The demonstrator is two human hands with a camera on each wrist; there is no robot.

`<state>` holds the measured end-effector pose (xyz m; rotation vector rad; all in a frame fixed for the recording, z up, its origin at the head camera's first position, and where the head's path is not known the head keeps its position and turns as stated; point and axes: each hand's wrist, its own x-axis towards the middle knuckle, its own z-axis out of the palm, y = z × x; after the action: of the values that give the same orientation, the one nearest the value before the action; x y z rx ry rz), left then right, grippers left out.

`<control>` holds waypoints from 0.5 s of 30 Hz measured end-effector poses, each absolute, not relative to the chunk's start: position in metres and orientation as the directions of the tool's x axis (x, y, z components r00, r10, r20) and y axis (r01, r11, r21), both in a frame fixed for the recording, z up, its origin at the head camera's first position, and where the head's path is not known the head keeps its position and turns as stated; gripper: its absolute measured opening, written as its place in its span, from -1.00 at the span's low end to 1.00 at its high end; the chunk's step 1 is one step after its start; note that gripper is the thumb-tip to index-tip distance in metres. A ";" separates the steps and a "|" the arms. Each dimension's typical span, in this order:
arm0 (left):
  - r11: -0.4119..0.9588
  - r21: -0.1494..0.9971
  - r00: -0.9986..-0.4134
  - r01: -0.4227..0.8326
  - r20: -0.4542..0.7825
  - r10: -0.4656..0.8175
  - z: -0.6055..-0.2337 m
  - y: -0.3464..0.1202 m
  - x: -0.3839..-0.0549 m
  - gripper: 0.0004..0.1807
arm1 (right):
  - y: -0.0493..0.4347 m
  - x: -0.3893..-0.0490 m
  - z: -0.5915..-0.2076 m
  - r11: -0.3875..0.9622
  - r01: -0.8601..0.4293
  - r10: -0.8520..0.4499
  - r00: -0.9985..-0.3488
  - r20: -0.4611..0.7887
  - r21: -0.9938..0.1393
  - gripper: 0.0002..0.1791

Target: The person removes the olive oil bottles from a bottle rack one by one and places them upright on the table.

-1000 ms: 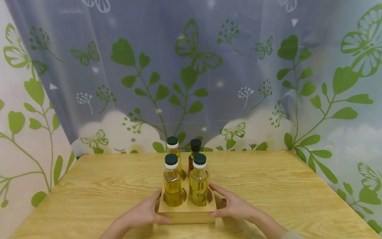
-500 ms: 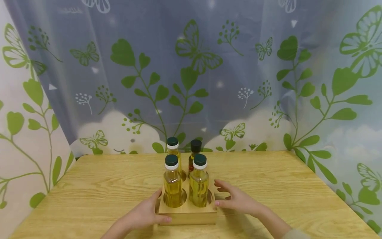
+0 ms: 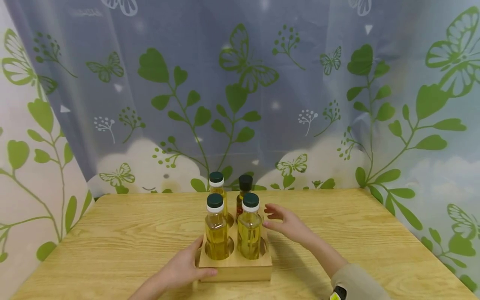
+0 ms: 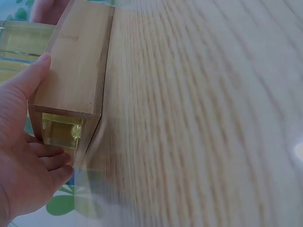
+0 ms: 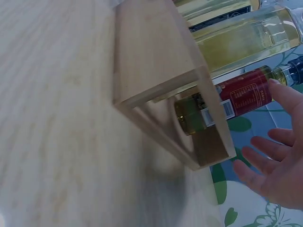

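A wooden bottle rack [image 3: 235, 273] stands on the table with bottles in its round holes. Two yellow oil bottles with green caps, a left one [image 3: 216, 237] and a right one [image 3: 249, 235], fill the front holes. Behind are another green-capped bottle [image 3: 216, 180] and a slim black-capped bottle [image 3: 245, 182], whose red label shows in the right wrist view. My left hand [image 3: 183, 264] grips the rack's left front corner, thumb on the front face [image 4: 71, 61]. My right hand [image 5: 279, 161] is raised beside the red-labelled bottle [image 5: 244, 92], fingers spread; whether the thumb touches it I cannot tell.
The wood-grain table [image 3: 142, 233] reaches back to a patterned curtain [image 3: 262, 125] with leaves and butterflies. A similar print [image 3: 442, 158] hangs along the right side. The rack's end is open in the right wrist view.
My right hand has let go of the rack's right side and moved up and back towards the rear bottles. The left hand and the rack have stayed in place.
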<state>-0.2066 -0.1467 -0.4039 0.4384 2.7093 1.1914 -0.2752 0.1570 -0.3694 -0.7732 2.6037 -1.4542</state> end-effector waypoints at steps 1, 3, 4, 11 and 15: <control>0.645 0.738 -0.947 0.200 -0.023 0.319 -0.404 -0.146 -0.207 0.16 | 0.155 -0.278 -0.368 0.424 -0.387 -0.445 -0.876 0.184 -0.819 -0.29; 0.652 0.734 -0.949 0.193 -0.029 0.313 -0.404 -0.146 -0.206 0.16 | 0.149 -0.283 -0.364 0.408 -0.381 -0.442 -0.878 0.186 -0.830 -0.31; 0.654 0.731 -0.950 0.193 -0.027 0.311 -0.403 -0.146 -0.206 0.16 | 0.146 -0.286 -0.362 0.405 -0.374 -0.441 -0.879 0.181 -0.834 -0.32; 0.652 0.729 -0.946 0.207 -0.021 0.323 -0.404 -0.148 -0.207 0.15 | 0.128 -0.301 -0.354 0.357 -0.305 -0.441 -0.888 0.129 -0.883 -0.35; 0.662 0.719 -0.945 0.214 -0.020 0.328 -0.404 -0.149 -0.206 0.15 | 0.121 -0.305 -0.354 0.329 -0.277 -0.439 -0.891 0.113 -0.903 -0.28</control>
<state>-0.2063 -0.1491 -0.4037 0.4476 2.7271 1.1508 -0.3048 0.1210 -0.3535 -0.6613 2.4339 -1.6056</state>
